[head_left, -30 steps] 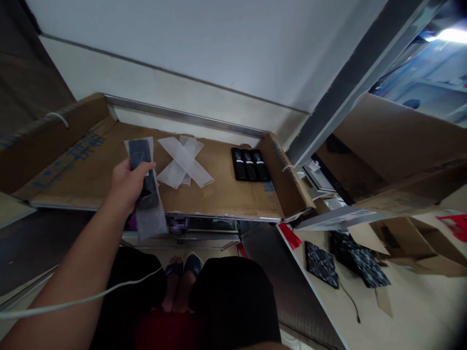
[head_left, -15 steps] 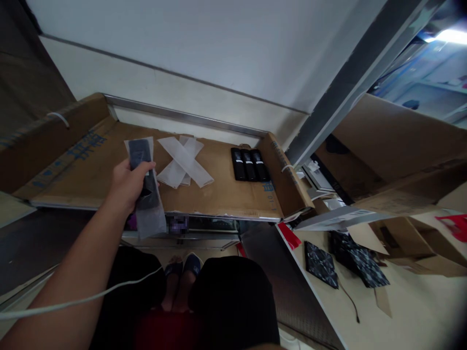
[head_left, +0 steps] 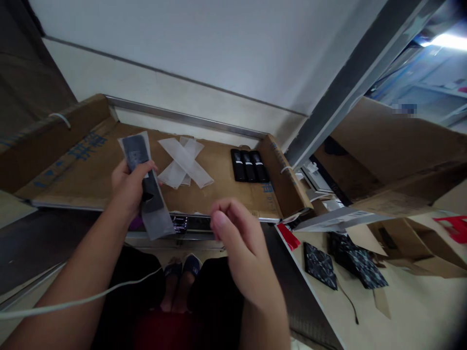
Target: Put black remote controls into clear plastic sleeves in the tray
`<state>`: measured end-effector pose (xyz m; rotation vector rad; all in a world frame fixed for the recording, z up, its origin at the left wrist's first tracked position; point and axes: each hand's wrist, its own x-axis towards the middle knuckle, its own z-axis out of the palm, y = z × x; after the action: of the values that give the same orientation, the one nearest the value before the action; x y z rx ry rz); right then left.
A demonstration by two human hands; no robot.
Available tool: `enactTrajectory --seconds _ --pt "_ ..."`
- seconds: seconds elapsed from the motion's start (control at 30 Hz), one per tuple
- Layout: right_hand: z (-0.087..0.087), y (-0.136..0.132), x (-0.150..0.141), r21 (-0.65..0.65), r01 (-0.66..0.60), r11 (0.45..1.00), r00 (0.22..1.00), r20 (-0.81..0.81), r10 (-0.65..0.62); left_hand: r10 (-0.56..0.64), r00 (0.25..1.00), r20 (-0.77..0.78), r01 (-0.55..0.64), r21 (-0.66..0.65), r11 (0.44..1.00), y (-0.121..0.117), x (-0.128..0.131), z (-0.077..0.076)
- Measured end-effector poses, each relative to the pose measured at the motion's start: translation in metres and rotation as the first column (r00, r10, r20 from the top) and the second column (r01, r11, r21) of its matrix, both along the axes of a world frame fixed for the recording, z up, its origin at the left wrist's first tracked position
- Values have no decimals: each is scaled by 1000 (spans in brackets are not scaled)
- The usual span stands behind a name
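My left hand [head_left: 127, 187] grips a long black remote control in a frosted plastic sleeve [head_left: 146, 182], thumb across its front. The sleeve's loose lower end hangs past the tray's front edge, tilted down to the right. My right hand [head_left: 242, 248] is in front of the tray with its fingers curled in toward the thumb; I see nothing in it. Several flat frosted sleeves [head_left: 187, 161] lie crossed on the cardboard, just right of my left hand. Three black remote controls [head_left: 249, 165] with small white labels lie side by side at the tray's right end.
The cardboard-lined tray [head_left: 219, 194] has raised sides and a metal rail behind. A lit phone screen [head_left: 180, 224] shows below its front edge. A white cable [head_left: 91, 297] crosses my left forearm. Cardboard boxes [head_left: 412, 243] and patterned black packages [head_left: 320, 265] lie to the right.
My right hand has come into view from below, up to the tray's front edge. My left hand has tilted the sleeved remote control a little, its top moving left and its bottom right.
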<state>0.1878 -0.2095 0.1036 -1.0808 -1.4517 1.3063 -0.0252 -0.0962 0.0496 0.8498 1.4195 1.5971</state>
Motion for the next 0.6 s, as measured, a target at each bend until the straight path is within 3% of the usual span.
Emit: enactTrajectory --seconds 0.03,0.07,0.2,0.27,0.43,0.5,0.6 --pt "-13 10 -5 28 116 993 993 -12 -116 -19 1000 2 18 39 999 -4 6 3" --pt "-25 20 -11 23 125 992 992 -36 -124 -47 999 -2 47 74 996 -9 14 6" --pt "-57 45 -26 -100 -163 982 964 -227 137 -143 987 -68 153 171 973 -24 49 21" --pt "-61 49 -24 -115 -219 969 945 -272 182 -188 978 -95 203 194 960 -25 62 30" --pt "-61 49 -5 -175 -169 970 932 -349 100 -321 946 -39 318 285 904 -4 68 50" --pt "-62 50 4 -195 -171 966 917 -391 83 -282 955 -95 297 322 899 7 63 57" --pt "-65 52 15 -186 -191 964 907 -410 100 -210 932 -296 308 337 890 17 56 64"
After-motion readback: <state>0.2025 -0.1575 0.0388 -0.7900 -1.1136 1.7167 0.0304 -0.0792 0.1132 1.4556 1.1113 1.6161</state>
